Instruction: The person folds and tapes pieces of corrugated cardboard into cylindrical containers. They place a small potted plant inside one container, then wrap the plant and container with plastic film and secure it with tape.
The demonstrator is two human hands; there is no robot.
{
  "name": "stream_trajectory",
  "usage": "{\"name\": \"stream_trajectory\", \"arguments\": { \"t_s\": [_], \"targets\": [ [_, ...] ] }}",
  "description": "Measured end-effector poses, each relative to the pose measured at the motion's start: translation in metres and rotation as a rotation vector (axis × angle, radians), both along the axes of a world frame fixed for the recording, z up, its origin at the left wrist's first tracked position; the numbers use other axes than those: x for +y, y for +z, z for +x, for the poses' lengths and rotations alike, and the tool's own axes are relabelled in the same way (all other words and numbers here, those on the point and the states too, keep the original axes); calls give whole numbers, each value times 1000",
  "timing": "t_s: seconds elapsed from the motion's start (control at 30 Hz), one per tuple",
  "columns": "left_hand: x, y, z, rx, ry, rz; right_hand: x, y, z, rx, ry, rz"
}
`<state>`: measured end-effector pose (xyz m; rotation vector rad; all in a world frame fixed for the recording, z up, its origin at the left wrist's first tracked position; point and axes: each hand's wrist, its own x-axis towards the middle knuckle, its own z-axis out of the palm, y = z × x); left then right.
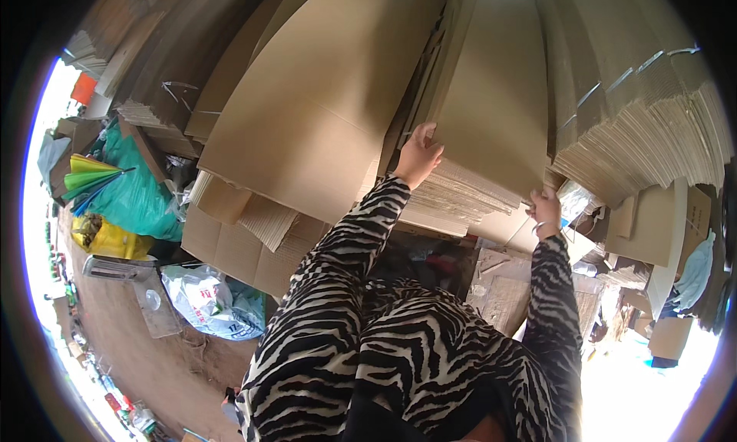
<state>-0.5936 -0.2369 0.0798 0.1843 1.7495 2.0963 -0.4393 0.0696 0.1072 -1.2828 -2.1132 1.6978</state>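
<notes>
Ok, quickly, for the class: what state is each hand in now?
Left hand: partly curled at the left edge of the cardboard stack; grip unclear.
Right hand: at its lower right corner; grip unclear.

Cardboard stack (495, 89) cut off above, clutter (117, 400) (lower left) too small to tell

We spot a teal bag (138, 192) at left, a multicoloured fan-shaped thing (90, 179) overlapping it, a yellow bag (127, 242) just beside!
</notes>
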Motion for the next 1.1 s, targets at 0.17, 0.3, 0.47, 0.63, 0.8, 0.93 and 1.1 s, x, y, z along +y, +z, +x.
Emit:
{"name": "stream_trajectory", "arguments": {
  "t_s": [0.17, 0.3, 0.47, 0.63, 0.8, 0.93, 1.1],
  "targets": [
    [-19, 15, 26, -118, -117, 135, -66, -10, 33, 256, 484, 1107],
    [-35, 56, 42, -101, -41, 154, -107, 44, 27, 153, 686, 1387],
    [-32, 81, 40, 170, -23, 89, -74, 85, 13, 175, 677, 1197],
    [-24, 134, 48, 1440, 175, -528, -54, 126, 18, 41, 753, 981],
    [1, 168, 71, 1675, -246, -1020, -62, 135, 31, 135, 827, 984],
    [44, 172, 87, 1471, -560, -911, -46, 68, 72, 251, 600, 1633],
    [1, 182, 113, 1287, -681, -1252, -95, 65, 70, 356, 740, 1320]
  ]
}}
